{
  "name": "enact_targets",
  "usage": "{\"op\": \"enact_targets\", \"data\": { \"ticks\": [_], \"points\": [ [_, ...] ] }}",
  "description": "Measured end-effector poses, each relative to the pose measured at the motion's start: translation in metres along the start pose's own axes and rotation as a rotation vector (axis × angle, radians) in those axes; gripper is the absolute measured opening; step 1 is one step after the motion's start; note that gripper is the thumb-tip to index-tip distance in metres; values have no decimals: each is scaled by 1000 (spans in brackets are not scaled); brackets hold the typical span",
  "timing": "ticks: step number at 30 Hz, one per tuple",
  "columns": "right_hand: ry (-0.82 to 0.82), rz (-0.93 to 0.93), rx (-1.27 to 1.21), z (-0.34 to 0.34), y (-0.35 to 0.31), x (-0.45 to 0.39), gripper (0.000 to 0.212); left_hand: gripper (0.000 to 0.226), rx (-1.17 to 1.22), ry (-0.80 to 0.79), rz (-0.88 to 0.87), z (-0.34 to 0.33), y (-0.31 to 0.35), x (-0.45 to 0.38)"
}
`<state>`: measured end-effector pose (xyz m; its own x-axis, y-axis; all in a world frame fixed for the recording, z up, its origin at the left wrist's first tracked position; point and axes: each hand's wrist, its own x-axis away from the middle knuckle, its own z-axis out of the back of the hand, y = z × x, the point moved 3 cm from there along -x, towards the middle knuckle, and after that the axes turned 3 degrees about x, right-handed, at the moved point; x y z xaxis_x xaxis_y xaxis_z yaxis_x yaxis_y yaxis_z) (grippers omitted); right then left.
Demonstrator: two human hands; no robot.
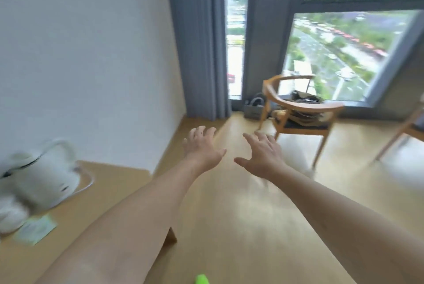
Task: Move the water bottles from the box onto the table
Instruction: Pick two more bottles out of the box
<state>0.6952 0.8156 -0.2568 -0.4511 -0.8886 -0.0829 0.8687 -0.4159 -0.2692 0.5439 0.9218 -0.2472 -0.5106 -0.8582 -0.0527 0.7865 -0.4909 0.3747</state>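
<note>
— Both arms? 
— Stretched forward over the floor, left hand (203,146) and right hand (262,154) palm-down, fingers spread, grasping nothing. 
— Bottles? 
— Only a green tip (202,279) shows at the near edge; I cannot tell what it is.

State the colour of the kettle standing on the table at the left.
White, with dark trim at the lid; the kettle shows, somewhat blurred, in the head view.
</note>
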Motion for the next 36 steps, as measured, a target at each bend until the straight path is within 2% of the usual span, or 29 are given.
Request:
{"op": "enact_targets", "data": {
  "ticks": [5, 15, 23, 29, 36],
  "points": [
    [25, -278, 48, 24, 126, -15, 86, 75, 36, -84, -244, -69, 126, -72],
    [88, -691, 80, 70, 331, -90, 81, 78, 117, -280, -631, -183, 361, -219],
    [159, -951, 73, 106, 465, -108, 77, 78, 90, -365, -868, -259, 514, -274],
    [158, -1080, 25, 111, 570, -123, 74, 77, 59, -399, -1040, -326, 614, -303],
    [188, -1135, -16, 132, 729, -168, 74, 80, 27, -438, -1063, -414, 746, -365]
  ]
}}
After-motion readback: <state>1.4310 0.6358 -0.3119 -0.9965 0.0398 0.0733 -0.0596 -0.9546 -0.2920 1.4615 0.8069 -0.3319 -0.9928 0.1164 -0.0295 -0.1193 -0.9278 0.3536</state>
